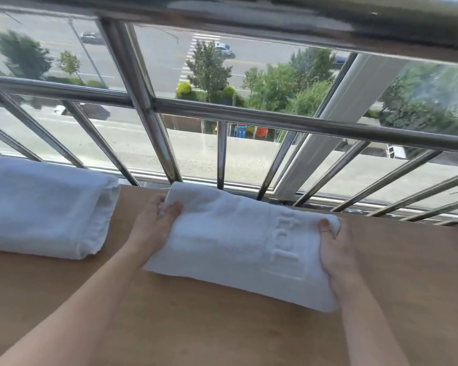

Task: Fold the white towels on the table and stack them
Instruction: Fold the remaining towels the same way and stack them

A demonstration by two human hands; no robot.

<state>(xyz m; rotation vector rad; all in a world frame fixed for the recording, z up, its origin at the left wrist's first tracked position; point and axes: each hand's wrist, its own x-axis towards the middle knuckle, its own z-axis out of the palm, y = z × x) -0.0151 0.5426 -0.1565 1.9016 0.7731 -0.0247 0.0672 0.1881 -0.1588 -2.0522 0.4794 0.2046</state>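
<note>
My left hand (154, 228) and right hand (336, 249) each pinch 1 end of the folded white terry towel (236, 247) at frame centre on the tan table (222, 326), I judge to hold its folds together for stacking.

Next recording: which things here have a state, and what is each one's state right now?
centre towel: folded, flat on the table, held at both ends.
left towel: folded, untouched, lying apart from the centre towel, not stacked.
left hand: grips the centre towel's left end.
right hand: grips its right end.
table: bears both towels.
</note>
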